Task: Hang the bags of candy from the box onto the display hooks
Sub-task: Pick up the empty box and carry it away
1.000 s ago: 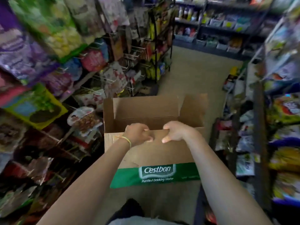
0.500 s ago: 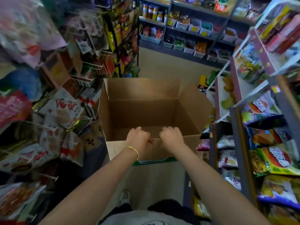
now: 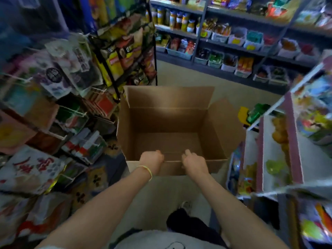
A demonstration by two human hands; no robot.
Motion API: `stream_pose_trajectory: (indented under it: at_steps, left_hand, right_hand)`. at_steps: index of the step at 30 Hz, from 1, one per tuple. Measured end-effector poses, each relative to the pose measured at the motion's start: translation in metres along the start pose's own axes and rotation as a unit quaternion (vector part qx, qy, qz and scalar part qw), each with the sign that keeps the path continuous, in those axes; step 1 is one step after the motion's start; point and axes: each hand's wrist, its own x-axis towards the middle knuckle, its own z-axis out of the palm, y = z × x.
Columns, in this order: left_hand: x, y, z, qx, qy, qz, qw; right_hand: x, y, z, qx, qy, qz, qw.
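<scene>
Head view, store aisle. A person holds an open cardboard box (image 3: pixel 168 123) in front of the body, above the floor (image 3: pixel 179 74). The left hand (image 3: pixel 151 161) grips the near rim of the box left of its middle, fingers curled over the edge; a thin yellow band (image 3: pixel 146 170) circles that wrist. The right hand (image 3: pixel 193 163) grips the same near rim just right of the middle, fingers likewise curled over it, the two hands near each other but apart. All four box flaps stand open: the far flap upright, the right flap splayed outward. The inside of the box shows bare cardboard walls and bottom; no candy bag is visible in it.

To the left of the box, hanging bags of snacks and candy (image 3: pixel 59 72) crowd the display hooks (image 3: pixel 79 115), with more bags (image 3: pixel 30 169) lower at the left edge. A black wire rack (image 3: pixel 125 49) of packets stands beyond the box's far left corner. To the right, tiered shelves (image 3: pixel 276 141) carry packaged goods. Across the aisle, a back shelf (image 3: pixel 224 45) holds jars and small bins. Much of the side displays is blurred. One shoe (image 3: pixel 185 204) shows on the floor below the box.
</scene>
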Motion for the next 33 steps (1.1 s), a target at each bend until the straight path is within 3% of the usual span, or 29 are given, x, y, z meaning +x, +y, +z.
stream_pose_trajectory:
  at_steps: [5,11,25,29,33]
  left_hand:
    - [0.101,0.000,-0.035,-0.059,-0.012,-0.068,0.996]
    - [0.209,-0.025,-0.034,-0.137,-0.014,-0.143,0.980]
    - [0.407,-0.042,-0.042,-0.274,-0.085,-0.253,0.924]
    - [0.459,-0.038,-0.042,-0.291,-0.099,-0.322,0.896]
    - [0.502,-0.029,-0.056,-0.333,-0.131,-0.367,0.859]
  right_hand:
    - [0.101,0.074,-0.031,-0.061,-0.013,-0.078,0.995]
    - [0.229,0.116,-0.054,-0.100,-0.036,-0.136,0.985]
    - [0.455,0.195,-0.051,-0.075,-0.132,-0.160,0.975]
    - [0.514,0.213,-0.049,-0.066,-0.146,-0.175,0.971]
    - [0.552,0.230,-0.064,-0.054,-0.255,-0.197,0.945]
